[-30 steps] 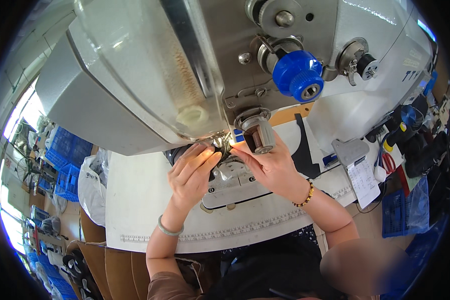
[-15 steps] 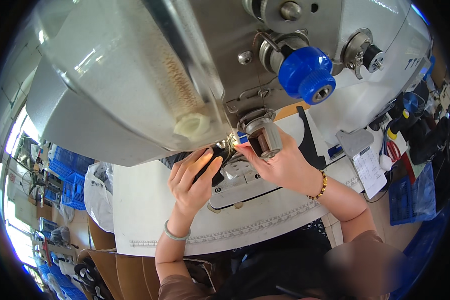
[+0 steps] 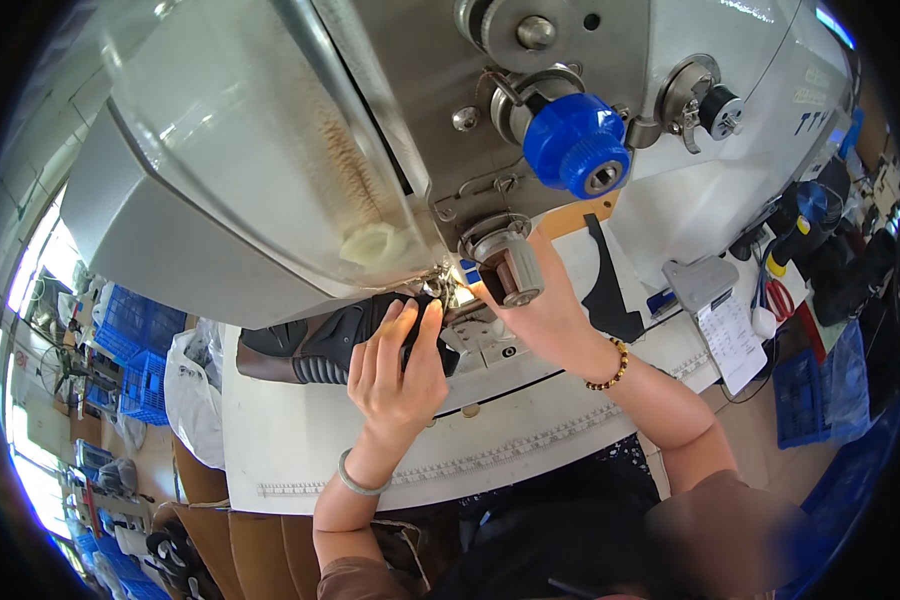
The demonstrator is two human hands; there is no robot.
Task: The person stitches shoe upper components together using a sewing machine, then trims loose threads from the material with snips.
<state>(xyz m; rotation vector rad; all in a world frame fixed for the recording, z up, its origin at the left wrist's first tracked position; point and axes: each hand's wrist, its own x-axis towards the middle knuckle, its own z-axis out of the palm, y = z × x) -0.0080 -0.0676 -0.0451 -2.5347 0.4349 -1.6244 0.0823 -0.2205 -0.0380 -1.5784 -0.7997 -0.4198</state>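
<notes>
A black and dark brown shoe upper (image 3: 315, 347) with a ribbed section lies under the head of a sewing machine (image 3: 220, 215). My left hand (image 3: 398, 372) is closed on its right part, the fingers bent over the black edge close to the lit needle area (image 3: 460, 285). On the other side of the needle is my right hand (image 3: 560, 325), its thumb reaching toward the stitching spot. A metal thread cylinder (image 3: 515, 275) covers most of its fingertips, so what they pinch is hidden. The needle itself is too small to make out.
A blue tension knob (image 3: 575, 147) juts from the machine face above my right hand. A black cut piece (image 3: 608, 285) and a clipboard with paper (image 3: 720, 320) lie to the right, near red-handled scissors (image 3: 778, 298). Blue crates (image 3: 140, 325) and a white bag (image 3: 195, 390) stand left.
The shoe upper now shows stretched out to the left of my left hand, where little of it showed before. My left hand has shifted slightly right. The whole view has moved a little.
</notes>
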